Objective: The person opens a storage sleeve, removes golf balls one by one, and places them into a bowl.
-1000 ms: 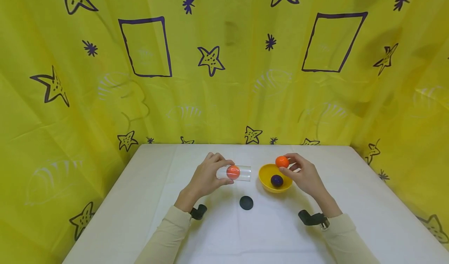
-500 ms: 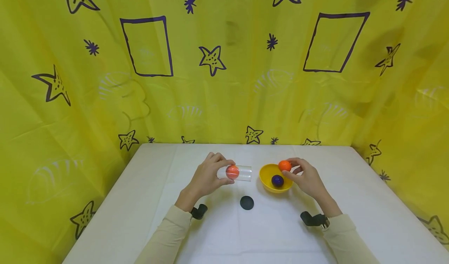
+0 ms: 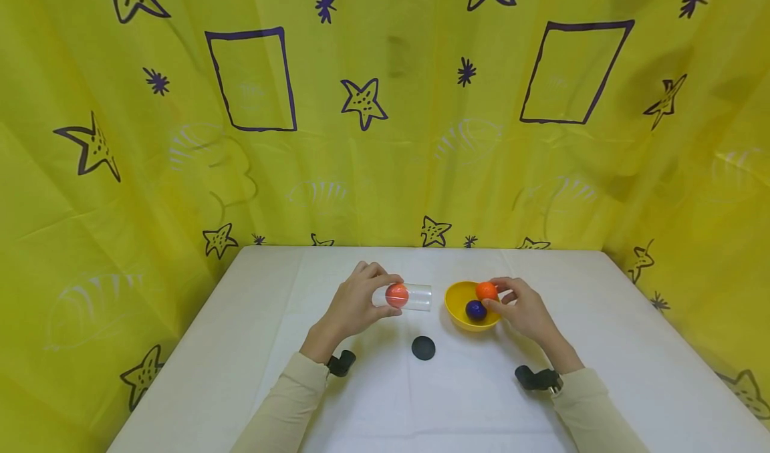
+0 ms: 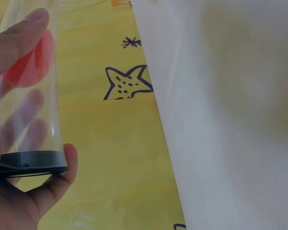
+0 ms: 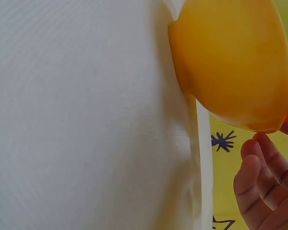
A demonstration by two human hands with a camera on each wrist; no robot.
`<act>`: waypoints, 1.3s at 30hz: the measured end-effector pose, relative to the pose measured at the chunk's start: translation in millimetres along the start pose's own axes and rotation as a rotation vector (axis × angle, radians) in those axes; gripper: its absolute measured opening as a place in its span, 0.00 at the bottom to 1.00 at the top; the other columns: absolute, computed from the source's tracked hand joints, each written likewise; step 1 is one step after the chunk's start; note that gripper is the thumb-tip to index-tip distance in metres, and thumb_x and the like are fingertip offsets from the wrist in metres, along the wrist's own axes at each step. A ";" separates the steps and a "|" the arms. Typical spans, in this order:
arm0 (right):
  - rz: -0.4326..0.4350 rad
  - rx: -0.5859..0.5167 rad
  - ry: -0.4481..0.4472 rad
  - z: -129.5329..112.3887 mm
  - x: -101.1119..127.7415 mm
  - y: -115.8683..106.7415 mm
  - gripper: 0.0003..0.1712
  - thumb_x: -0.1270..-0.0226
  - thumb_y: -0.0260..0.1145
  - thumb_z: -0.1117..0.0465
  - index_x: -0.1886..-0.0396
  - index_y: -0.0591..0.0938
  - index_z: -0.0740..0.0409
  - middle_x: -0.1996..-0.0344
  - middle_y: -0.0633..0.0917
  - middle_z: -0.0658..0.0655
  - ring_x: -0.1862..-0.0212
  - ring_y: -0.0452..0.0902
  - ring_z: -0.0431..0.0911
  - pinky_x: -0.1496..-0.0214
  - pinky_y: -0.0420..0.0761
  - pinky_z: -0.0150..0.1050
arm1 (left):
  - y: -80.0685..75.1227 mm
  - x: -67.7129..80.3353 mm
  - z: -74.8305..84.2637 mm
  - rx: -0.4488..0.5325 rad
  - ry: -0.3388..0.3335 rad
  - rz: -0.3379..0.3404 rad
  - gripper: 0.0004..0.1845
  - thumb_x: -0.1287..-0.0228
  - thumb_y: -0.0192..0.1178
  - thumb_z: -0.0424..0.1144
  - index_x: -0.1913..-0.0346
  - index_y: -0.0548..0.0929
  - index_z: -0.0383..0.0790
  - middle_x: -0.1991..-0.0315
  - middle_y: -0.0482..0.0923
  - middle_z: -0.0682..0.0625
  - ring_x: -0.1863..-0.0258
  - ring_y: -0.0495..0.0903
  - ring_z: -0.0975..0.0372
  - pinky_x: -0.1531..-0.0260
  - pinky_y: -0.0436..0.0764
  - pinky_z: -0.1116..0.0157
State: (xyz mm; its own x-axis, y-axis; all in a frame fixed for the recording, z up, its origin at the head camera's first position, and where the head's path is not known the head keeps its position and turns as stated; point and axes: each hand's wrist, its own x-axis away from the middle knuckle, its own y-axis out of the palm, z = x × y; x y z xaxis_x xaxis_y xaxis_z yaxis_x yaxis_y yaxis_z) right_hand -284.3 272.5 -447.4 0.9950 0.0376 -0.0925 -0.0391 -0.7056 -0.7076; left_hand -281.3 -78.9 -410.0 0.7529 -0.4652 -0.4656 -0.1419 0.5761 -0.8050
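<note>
1. Gripping a clear tube (image 3: 409, 296) on its side above the white surface (image 3: 385, 399), the left hand (image 3: 355, 304) has its fingers curled over the top and its thumb underneath.
2. An orange ball (image 3: 396, 294) sits inside that tube, near the hand end (the left wrist view shows a black cap closing the tube's base by the palm).
3. Left of the yellow bowl (image 3: 458, 304), the tube's open mouth points toward the bowl's rim without touching it.
4. The right hand (image 3: 522, 308) pinches a second orange ball (image 3: 486, 290) with its fingertips, holding it at the bowl's right rim, partly within the bowl.
5. A dark purple ball (image 3: 475, 310) lies inside the bowl, just beside the pinched ball.
6. A round black lid (image 3: 424, 347) lies flat on the surface, nearer the person than the bowl and slightly to its left.
</note>
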 end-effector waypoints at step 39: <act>0.074 -0.017 -0.062 -16.3 3.7 -8.3 0.20 0.23 0.63 0.52 0.39 0.79 0.58 0.44 0.81 0.65 0.48 0.76 0.55 0.55 0.78 0.36 | 1.4 -0.3 -0.3 -0.011 -0.006 0.003 0.25 0.50 0.80 0.49 0.46 0.88 0.52 0.56 0.80 0.53 0.56 0.70 0.63 0.62 0.75 0.68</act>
State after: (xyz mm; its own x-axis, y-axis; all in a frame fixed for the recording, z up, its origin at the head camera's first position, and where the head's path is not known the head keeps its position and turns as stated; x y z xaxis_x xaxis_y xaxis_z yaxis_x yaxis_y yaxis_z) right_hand -278.7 266.9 -430.5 0.9817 0.0283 -0.1882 -0.1105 -0.7202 -0.6849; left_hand -281.9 -78.2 -411.1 0.7563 -0.4592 -0.4660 -0.1512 0.5703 -0.8074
